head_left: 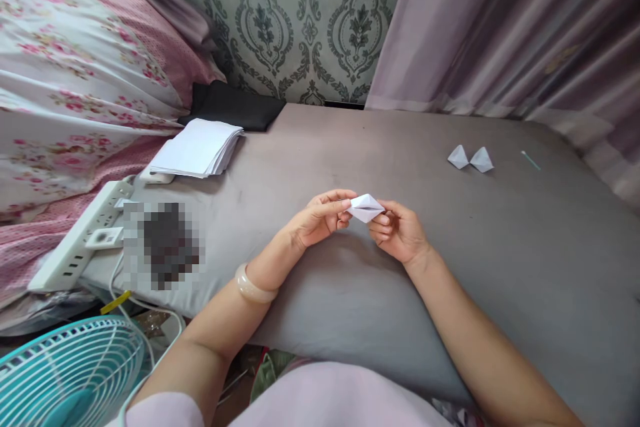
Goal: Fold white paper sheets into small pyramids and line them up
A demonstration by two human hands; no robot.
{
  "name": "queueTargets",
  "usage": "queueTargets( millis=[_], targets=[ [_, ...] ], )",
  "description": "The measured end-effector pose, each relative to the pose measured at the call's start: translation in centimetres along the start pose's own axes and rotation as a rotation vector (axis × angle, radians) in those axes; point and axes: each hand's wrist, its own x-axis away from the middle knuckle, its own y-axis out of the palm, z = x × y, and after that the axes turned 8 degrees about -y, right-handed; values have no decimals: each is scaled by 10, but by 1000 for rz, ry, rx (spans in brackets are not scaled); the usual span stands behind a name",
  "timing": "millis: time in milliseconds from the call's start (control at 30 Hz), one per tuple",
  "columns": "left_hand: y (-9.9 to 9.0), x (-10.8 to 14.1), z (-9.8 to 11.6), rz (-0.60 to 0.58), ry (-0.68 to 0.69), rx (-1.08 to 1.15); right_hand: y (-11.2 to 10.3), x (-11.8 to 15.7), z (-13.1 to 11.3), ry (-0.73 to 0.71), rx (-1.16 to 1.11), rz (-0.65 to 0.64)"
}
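A small folded piece of white paper (367, 208), diamond-shaped with a slit across its middle, is held up between my two hands. My left hand (325, 217) pinches its left corner, thumb on the near side. On the opposite corner my right hand (400, 230) is closed, its fingers curled beneath the paper. Two more folded white paper shapes (482, 160) stand side by side on the grey covered surface (400, 147) to the far right.
A stack of white paper (197, 147) lies at the left, by a black cloth-like item (240, 105). A power strip (83, 237) with plugs runs along the left edge. A turquoise fan (75, 373) stands lower left. A thin green stick (531, 160) lies far right.
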Motion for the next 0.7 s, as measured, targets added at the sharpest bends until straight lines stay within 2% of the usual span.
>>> queueTargets(
  millis=[300, 400, 467, 533, 633, 700],
  targets=[
    [-1, -2, -1, 61, 38, -5, -4, -1, -1, -53, 121, -34],
    [-5, -6, -1, 149, 44, -43, -8, 1, -9, -114, 286, -51],
    [-7, -10, -1, 259, 57, -68, -12, 1, -17, -220, 496, -39],
    [-9, -13, -1, 358, 24, -59, -20, 0, -26, -384, 770, 28],
    [-10, -16, -1, 406, -5, -32, -43, -4, -37, -644, 1261, 210],
    [-9, -16, -1, 411, -20, -35, -64, -10, -45, -711, 1586, 289]
  ],
)
